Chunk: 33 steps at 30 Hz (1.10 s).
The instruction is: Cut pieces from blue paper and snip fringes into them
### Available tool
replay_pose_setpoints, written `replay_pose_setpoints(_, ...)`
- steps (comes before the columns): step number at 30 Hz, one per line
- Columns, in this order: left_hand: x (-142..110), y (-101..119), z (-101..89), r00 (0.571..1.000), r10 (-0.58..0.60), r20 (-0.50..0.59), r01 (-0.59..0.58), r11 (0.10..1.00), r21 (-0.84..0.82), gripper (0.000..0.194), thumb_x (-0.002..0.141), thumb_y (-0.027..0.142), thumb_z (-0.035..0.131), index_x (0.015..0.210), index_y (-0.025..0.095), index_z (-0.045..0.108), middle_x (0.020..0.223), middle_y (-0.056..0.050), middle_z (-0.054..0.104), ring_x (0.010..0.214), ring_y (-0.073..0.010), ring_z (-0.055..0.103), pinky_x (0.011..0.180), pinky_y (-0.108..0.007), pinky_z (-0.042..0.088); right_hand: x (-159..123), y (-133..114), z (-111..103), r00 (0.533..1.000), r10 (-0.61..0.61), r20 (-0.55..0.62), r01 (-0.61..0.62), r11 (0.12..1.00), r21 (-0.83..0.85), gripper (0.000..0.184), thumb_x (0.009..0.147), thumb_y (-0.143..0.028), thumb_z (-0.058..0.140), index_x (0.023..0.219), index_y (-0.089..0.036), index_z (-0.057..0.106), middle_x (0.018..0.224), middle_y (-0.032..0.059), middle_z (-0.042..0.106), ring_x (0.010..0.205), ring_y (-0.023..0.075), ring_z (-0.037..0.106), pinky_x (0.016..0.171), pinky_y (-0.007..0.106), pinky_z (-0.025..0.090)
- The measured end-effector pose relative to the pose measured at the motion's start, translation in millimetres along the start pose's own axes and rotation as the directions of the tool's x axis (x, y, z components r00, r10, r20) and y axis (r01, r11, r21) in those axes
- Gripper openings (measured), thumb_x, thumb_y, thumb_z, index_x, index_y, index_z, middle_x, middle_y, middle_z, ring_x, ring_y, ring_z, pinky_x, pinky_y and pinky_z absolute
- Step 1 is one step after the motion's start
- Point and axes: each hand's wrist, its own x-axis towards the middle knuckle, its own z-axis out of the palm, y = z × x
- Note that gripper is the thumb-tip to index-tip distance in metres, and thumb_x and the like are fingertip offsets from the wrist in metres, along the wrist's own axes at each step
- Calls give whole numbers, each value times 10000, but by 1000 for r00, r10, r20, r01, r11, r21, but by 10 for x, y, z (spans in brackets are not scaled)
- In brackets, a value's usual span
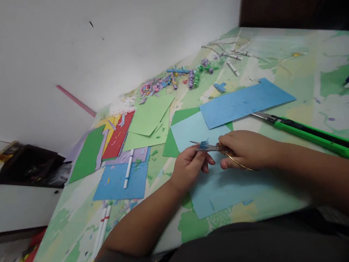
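My left hand (190,166) pinches a small fringed strip of blue paper (203,145) above the table. My right hand (246,151) is closed round small scissors with gold handles (237,162), whose blades (210,147) meet the strip. Both hands hover over a light blue paper sheet (226,190) lying near the table's front edge.
A table with a green map-patterned cover (311,76) carries coloured paper sheets: blue (245,101), green (150,117), red (118,136). A white pen (128,168) lies on a blue sheet. A green utility knife (313,134) sits at the right. Rolled paper bits (187,76) lie near the white wall.
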Motion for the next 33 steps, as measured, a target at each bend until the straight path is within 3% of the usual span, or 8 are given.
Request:
replay_pose_setpoints(6, -24, 23, -5, 999, 48, -4, -47, 989, 139, 251, 800, 302, 438, 640, 140, 544, 580, 3, 560, 468, -55, 468, 501, -206, 392, -10, -24, 3, 999, -25, 21, 24, 999, 33, 457, 712, -625, 396, 711, -174, 470, 664, 47, 524, 588, 162, 446, 505, 248, 249)
replay_pose_setpoints(16, -44, 37, -24, 996, 90, 8, -90, 975, 203, 308, 800, 342, 431, 588, 144, 535, 532, 19, 496, 441, -47, 426, 464, -194, 361, -26, -30, -15, 998, -50, 27, 50, 999, -21, 515, 707, -670, 347, 695, -173, 482, 632, 44, 531, 561, 162, 456, 480, 245, 223)
replay_pose_setpoints(27, -33, 52, 5, 999, -38, 1, 38, 999, -7, 228, 754, 344, 481, 672, 139, 538, 467, 45, 469, 376, -34, 380, 379, -176, 292, -34, -40, -35, 999, -48, 14, 49, 994, -97, 541, 703, -683, 336, 690, -172, 514, 591, 46, 538, 536, 169, 478, 461, 247, 196)
replay_pose_setpoints(33, -12, 5, -24, 990, -105, 94, 117, 984, -135, 217, 751, 343, 474, 698, 141, 533, 456, 48, 455, 374, -37, 373, 375, -180, 266, -25, -17, -40, 1000, 0, 2, 0, 996, -88, 537, 676, -697, 362, 671, -183, 518, 573, 40, 534, 527, 163, 470, 458, 244, 198)
